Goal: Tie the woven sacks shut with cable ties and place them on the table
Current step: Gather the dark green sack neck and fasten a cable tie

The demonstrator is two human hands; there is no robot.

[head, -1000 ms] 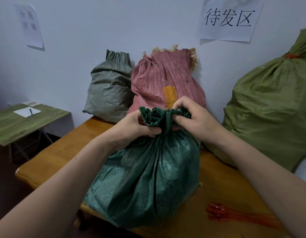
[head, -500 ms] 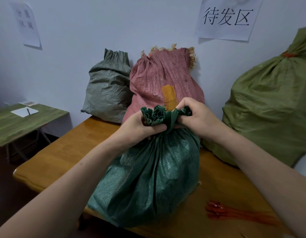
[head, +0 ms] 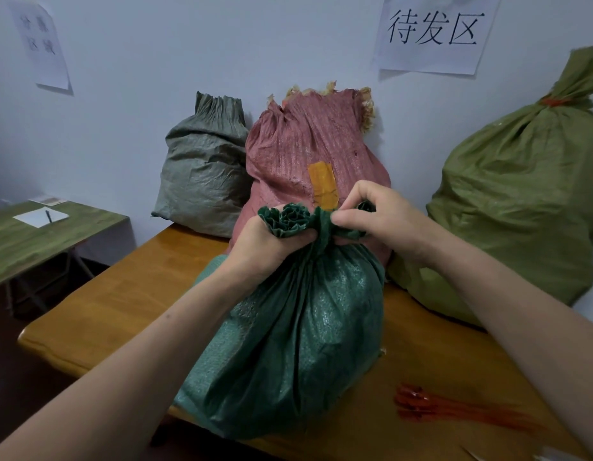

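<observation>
Red cable ties [head: 455, 409] lie in a loose bunch on the near right of the wooden table [head: 122, 294], untouched. Just left of them, at the table's front edge, sits the dark green sack [head: 288, 344]. It's woven, a bit shiny, full and round, with pleats running up to a bunched neck and no tie on it that I can see.

Both bare forearms come in from the bottom corners. The left hand [head: 265, 241] has its fingers curled round the gathered neck from the left side, and the ruffled mouth pokes out above it. The right hand [head: 381, 217] pinches a loose fold of the mouth between thumb and fingers, wrist bent, knuckles up.

Right behind is a red sack [head: 315, 151] with a frayed top and a strip of tan tape [head: 321, 184]. A grey sack [head: 202, 174] is to its left, and an olive sack [head: 521, 201] on the right is cinched with an orange tie [head: 554, 102].

On the wall above, a sign [head: 431, 28] reads "待发区". The second sign [head: 42, 41], far left, is too blurry to read. A small green table [head: 32, 247] below it holds paper [head: 39, 217] and a pen.
</observation>
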